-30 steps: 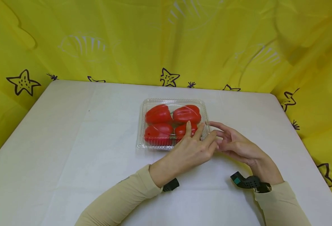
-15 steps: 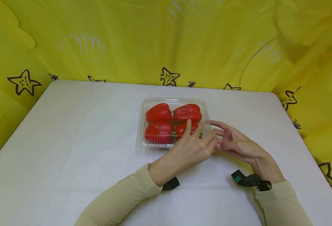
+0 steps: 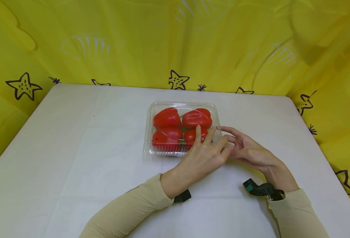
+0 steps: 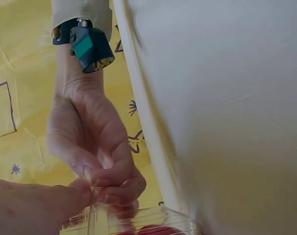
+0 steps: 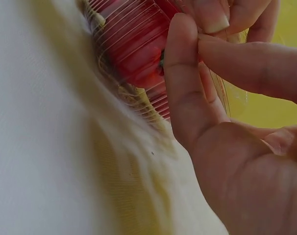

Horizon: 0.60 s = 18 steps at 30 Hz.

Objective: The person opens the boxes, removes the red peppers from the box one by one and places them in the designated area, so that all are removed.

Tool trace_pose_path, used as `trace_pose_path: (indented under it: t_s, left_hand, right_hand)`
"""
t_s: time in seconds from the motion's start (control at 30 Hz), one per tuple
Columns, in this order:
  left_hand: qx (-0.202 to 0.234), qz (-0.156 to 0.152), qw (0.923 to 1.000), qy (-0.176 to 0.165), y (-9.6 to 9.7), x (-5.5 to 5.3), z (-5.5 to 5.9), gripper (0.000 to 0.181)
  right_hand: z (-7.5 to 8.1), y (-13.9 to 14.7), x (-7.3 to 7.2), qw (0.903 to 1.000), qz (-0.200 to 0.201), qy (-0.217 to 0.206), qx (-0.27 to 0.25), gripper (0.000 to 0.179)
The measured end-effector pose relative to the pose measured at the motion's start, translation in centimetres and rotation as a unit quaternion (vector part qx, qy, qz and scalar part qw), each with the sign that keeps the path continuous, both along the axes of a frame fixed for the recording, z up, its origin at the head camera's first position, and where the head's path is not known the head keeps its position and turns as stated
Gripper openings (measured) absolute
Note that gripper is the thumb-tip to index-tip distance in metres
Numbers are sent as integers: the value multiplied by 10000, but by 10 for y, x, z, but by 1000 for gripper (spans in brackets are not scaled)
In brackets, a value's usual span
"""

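Note:
A clear plastic clamshell container lies on the table, its lid down over several red bell peppers. My left hand reaches across the front right part of the lid, some fingers spread on top. Its thumb and forefinger pinch the right rim near the front corner. From the right side my right hand pinches the same rim between thumb and curled fingers. Close up in the left wrist view, the right hand grips the container edge beside the left hand. Whether the rim is fully snapped cannot be seen.
The white-covered table extends around the container on all sides. A yellow patterned curtain hangs behind it and along both sides. Black camera mounts are strapped to the wrists.
My left wrist has shifted slightly to the right, and the left thumb has moved a little along the rim. The right hand and container stay nearly the same.

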State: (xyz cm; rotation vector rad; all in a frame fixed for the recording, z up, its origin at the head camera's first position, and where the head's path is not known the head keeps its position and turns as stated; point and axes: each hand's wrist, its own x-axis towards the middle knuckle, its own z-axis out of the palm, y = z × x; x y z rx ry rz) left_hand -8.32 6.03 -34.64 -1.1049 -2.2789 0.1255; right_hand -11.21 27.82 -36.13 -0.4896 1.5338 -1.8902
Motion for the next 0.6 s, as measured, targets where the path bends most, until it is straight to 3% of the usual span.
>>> trace_pose_path:
  t_s: [0.33,0.47,0.6]
  left_hand:
    - [51,-84,9999,130,1,-2,-4,20]
    - [471,-124,9984,269,1,-4,1,17]
    - [758,-191,9967,198,2,-3,4,13]
  right_hand:
    - [-2,-2,2,9997,-2,140,-174,73]
    - [-2,-3,3,9994,2,325,-120,73]
    - [-1,-4,4,9991,-107,409,93,74]
